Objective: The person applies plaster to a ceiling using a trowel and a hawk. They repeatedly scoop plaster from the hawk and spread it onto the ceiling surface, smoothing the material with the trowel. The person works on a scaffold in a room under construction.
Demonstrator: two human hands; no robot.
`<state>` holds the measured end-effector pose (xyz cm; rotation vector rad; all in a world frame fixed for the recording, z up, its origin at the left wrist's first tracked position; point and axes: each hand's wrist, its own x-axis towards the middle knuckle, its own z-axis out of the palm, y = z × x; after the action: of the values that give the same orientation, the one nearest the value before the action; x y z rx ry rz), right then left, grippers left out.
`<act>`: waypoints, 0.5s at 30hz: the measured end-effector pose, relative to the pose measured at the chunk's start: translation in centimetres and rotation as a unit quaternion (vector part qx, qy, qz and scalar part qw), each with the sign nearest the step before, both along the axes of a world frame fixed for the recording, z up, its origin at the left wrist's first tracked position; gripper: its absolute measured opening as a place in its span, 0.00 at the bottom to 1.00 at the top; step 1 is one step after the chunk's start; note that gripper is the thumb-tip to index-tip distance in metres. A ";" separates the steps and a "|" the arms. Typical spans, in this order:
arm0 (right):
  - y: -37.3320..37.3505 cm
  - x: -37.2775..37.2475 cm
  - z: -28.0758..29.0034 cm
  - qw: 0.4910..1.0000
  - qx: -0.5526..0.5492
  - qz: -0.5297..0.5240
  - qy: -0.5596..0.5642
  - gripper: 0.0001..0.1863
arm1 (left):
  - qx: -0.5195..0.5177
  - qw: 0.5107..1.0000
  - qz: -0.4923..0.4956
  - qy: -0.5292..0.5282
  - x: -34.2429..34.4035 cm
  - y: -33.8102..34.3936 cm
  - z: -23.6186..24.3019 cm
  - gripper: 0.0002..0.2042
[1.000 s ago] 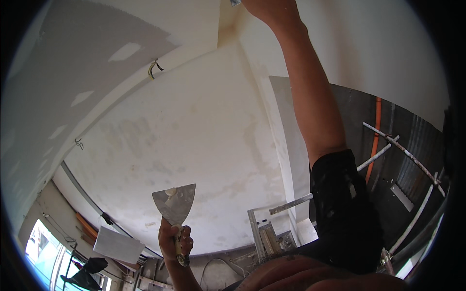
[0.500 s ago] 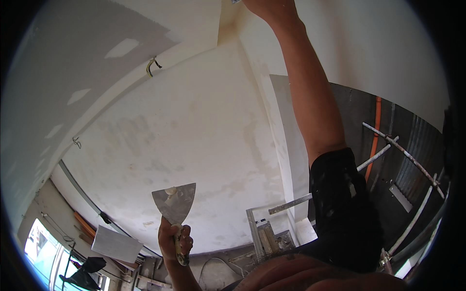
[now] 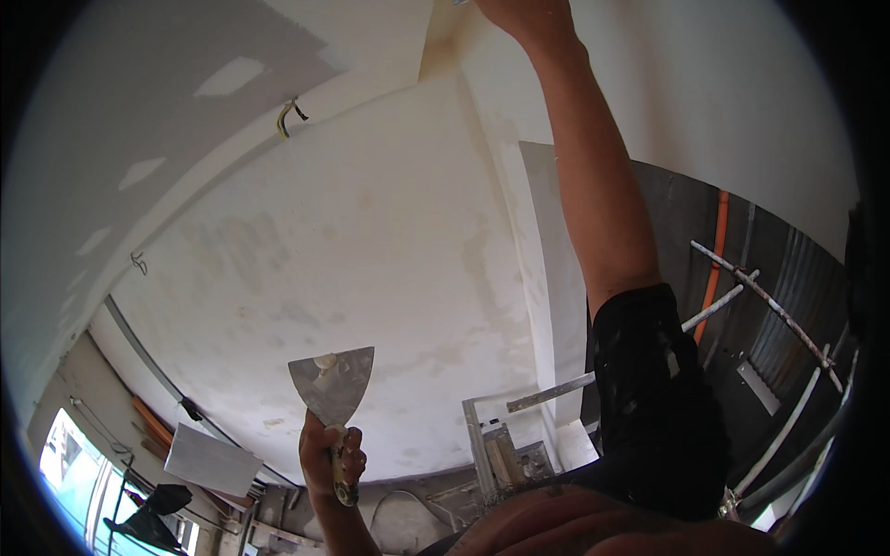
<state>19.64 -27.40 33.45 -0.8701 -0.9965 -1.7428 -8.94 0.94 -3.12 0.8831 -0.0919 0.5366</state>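
Observation:
Low in the view, my left hand (image 3: pixel 334 456) grips a putty knife (image 3: pixel 326 394) by its handle, blade upward. A small whitish dab of filler (image 3: pixel 326 362) sits near the top of the wide metal blade. My right arm reaches up to the top edge, where my right hand (image 3: pixel 524 14) is partly cut off near the corner of the wall and ceiling. A thin greyish sliver shows beside its fingers; what it belongs to is out of view. Behind both hands stretches a pale plastered wall (image 3: pixel 371 250) with blotchy patches.
Cable ends (image 3: pixel 286 119) stick out along the ceiling edge at upper left. Whitish poles (image 3: pixel 774 301) cross at right, before a dark wall with an orange pipe (image 3: pixel 714 269). A white board (image 3: pixel 211 459) and a bright window (image 3: pixel 79 473) stand at lower left.
The view has shifted slightly, so the ceiling cables and the lower-left board sit a little further left. Both hands keep nearly the same pose, and the putty knife stays in my left hand.

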 end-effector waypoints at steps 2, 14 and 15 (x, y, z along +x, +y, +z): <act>0.2 0.5 0.0 0.999 -0.018 0.021 0.020 0.16 | 0.031 0.999 0.004 -0.010 0.2 0.0 -0.1 0.34; 1.6 3.5 0.7 0.995 0.043 -0.044 -0.076 0.17 | -0.019 0.999 -0.032 0.013 1.5 1.9 -1.3 0.36; 1.7 3.7 0.7 0.998 0.028 -0.021 -0.051 0.17 | -0.022 0.999 -0.030 0.014 1.7 2.0 -1.4 0.36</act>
<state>23.29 -25.69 34.19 -0.7783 -0.9959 -1.8573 -7.28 2.95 -4.48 0.8427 -0.0810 0.4675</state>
